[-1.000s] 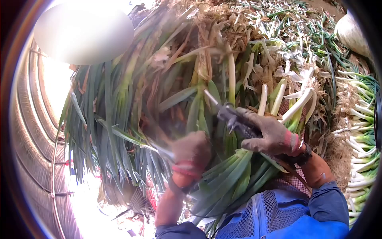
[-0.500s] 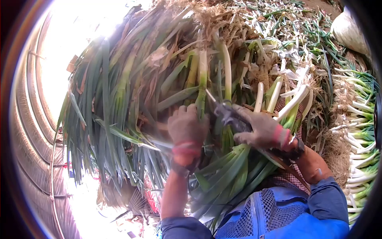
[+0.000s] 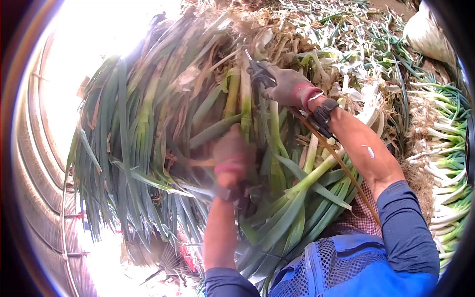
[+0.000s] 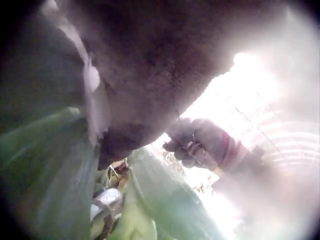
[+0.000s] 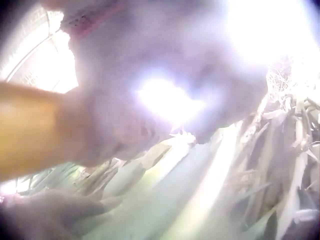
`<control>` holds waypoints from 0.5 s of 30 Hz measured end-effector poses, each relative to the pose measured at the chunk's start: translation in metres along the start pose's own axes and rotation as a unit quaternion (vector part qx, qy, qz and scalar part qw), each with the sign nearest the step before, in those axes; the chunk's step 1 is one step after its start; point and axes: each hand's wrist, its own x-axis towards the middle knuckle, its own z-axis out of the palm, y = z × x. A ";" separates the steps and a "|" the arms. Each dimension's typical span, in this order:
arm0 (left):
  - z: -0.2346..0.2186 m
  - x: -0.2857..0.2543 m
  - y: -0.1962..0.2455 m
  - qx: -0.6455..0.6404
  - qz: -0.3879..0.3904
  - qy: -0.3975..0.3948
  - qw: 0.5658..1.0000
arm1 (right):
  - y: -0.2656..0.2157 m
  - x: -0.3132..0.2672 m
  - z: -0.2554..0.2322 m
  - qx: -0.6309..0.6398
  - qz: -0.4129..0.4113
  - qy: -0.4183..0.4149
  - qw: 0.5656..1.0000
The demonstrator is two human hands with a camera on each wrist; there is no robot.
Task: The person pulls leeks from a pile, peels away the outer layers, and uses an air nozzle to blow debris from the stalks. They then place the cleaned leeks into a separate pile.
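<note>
My left hand [image 3: 233, 152], gloved and blurred, grips a leek [image 3: 246, 96] low on its green part; the white stem stands above the glove. My gloved right hand [image 3: 292, 88] holds a dark tool with a thin nozzle [image 3: 259, 72] near the root end of that stem. A yellow-brown hose [image 3: 341, 163] runs down from the tool past the forearm. In the left wrist view the right hand [image 4: 206, 144] shows its curled fingers beyond green leaves [image 4: 165, 192]. The right wrist view has the right glove [image 5: 115, 85] across the top, with glare hiding the tool.
A large heap of leeks with long leaves [image 3: 123, 123] lies at the left. Cut leeks [image 3: 302, 198] rest on the lap. Roots and peelings [image 3: 346, 44] cover the back right. A row of white-stemmed leeks [image 3: 448, 198] lines the right side, below a pale sack [image 3: 428, 34].
My right hand has moved up and away with the tool, towards the root end of the leek. The left hand rose from lower down to the stalk, then shifted slightly lower.
</note>
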 end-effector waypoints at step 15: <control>-0.043 -0.028 0.003 -0.324 -0.068 -0.108 0.937 | 0.004 -0.202 -0.012 0.141 -0.050 -0.185 0.971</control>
